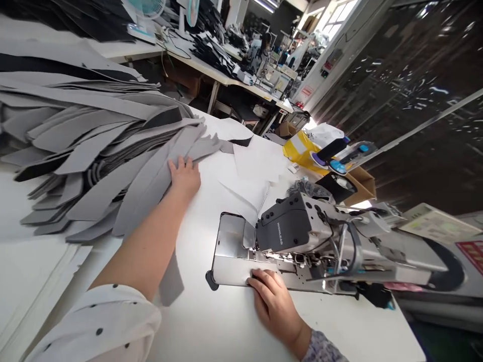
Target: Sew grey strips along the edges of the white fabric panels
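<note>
The left sleeve (101,322) is white with black dots, the right sleeve (320,348) has a small bluish-grey pattern, and the cut fabric pieces (113,193) are mostly grey, some of them black.

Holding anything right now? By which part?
No clear grip: the left hand lies on grey fabric strips, the right hand rests empty against the sewing machine bed.

White sewing table (211,322) carries an industrial sewing mach. (302,241), set toward its near edge. Left of mach.: big overlapping heap of grey & black cut fabric strips (94,166). Just left of mach. front: single grey strip (171,279). Behind mach.: loose white paper sheets (260,161), w/ small black scrap (241,142) at their far side & small white tag (292,169) nearby.
</note>
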The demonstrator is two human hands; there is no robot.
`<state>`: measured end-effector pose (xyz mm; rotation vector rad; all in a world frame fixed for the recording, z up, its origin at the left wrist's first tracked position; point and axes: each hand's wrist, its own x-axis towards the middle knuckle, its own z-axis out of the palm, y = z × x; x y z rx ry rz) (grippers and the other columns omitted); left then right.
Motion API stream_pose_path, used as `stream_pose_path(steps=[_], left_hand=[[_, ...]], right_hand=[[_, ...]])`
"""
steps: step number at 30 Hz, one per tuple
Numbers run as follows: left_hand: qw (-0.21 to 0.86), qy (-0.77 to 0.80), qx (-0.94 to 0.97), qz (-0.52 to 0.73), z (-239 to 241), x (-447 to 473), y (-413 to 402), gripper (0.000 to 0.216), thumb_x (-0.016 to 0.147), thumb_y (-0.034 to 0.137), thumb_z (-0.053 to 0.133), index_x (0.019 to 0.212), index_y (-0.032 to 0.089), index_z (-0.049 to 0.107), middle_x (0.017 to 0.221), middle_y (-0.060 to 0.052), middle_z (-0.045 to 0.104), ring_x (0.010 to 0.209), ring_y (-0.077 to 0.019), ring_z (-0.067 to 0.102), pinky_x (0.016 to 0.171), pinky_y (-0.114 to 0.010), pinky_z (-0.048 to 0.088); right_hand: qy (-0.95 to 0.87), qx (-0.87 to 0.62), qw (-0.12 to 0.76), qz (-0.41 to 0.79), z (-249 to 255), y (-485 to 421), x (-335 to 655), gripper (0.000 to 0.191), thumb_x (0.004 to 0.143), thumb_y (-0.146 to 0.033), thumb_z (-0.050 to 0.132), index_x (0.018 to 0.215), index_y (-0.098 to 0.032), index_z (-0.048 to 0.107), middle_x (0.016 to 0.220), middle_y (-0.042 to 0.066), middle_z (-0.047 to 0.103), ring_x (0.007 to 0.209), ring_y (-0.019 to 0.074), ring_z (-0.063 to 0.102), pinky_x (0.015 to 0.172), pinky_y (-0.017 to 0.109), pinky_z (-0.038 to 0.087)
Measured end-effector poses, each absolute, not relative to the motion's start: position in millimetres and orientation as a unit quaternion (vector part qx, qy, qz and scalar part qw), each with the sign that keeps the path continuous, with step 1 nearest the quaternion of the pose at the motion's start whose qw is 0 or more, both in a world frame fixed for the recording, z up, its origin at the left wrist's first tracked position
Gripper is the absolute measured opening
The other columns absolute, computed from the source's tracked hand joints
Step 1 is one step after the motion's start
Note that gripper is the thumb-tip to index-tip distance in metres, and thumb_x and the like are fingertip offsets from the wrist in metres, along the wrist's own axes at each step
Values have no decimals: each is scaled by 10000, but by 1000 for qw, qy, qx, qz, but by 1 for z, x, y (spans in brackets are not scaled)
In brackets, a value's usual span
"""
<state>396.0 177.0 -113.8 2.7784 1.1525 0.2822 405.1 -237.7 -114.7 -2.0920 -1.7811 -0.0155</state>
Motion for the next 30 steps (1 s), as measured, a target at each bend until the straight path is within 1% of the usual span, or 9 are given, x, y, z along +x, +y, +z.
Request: stream_pose_path(steps=[3,7,10,14,19,22,25,27,30], left_hand=[[80,370,915,140,-112,421,174,496,938,220,298,1364,99,521,1534,-174,339,1435,-375,200,1124,-621,90],[186,173,961,105,-115,465,116,550,959,480,304,1447,259,424,1542,-102,355,1408,-325,297,1139,-582,151],[214,105,971,30,-123,498,76,626,920,596,327,1462,291,401,1576,-67,297,1465,-333,165,1165,-582,74],[179,118,976,32,-126,527,64,549,961,451,312,1467,256,397,1594,-62,250,1487,-289,105,1189,-550,38],[62,208,971,97,-100,487,88,485,896,132,337,1338,157,534,1542,-143,341,1454,-339,206,1162,-606,85],[31,272,959,70,-81,418,100,401,869,240,446,1231,132,579,1410,-199,471,1328,-395,393,1045,-586,334],[79,374,923,-44,-69,351,101,615,762,496,591,1240,112,553,1254,-224,553,1125,-404,550,846,-488,492],[97,409,902,-100,-66,323,96,628,748,469,596,1264,114,544,1268,-216,543,1066,-362,591,812,-422,508],[85,424,899,-74,-64,310,80,497,791,247,514,1267,116,565,1263,-205,558,984,-289,636,805,-357,499]], right_hand=[[-633,-751,184,11,-114,-236,407,457,841,-36,433,1246,-203,561,1179,131,609,1044,270,583,887,482,523],[-630,-757,172,16,-114,-236,408,458,823,-36,446,1234,-198,569,1169,134,608,1038,270,583,901,476,515],[-633,-756,166,19,-113,-236,408,462,813,-27,441,1227,-189,565,1172,135,600,1049,271,568,909,468,507],[-640,-748,177,21,-113,-235,408,465,793,-11,421,1213,-159,554,1172,139,580,1054,269,542,904,469,495],[-646,-740,185,19,-113,-234,409,456,788,-21,427,1209,-148,547,1176,143,564,1065,273,516,920,471,474],[-649,-735,193,6,-114,-235,409,444,786,-22,429,1194,-143,558,1161,147,563,1045,276,514,889,470,483],[-652,-731,200,-7,-117,-237,409,435,791,-16,436,1181,-145,578,1145,143,567,1032,274,512,878,459,482],[-651,-730,206,-20,-119,-239,409,424,798,-11,449,1172,-151,593,1129,136,578,1020,265,518,882,438,480],[-648,-730,212,-40,-122,-242,408,396,806,-18,486,1154,-157,615,1106,126,601,1001,253,535,890,409,484]])
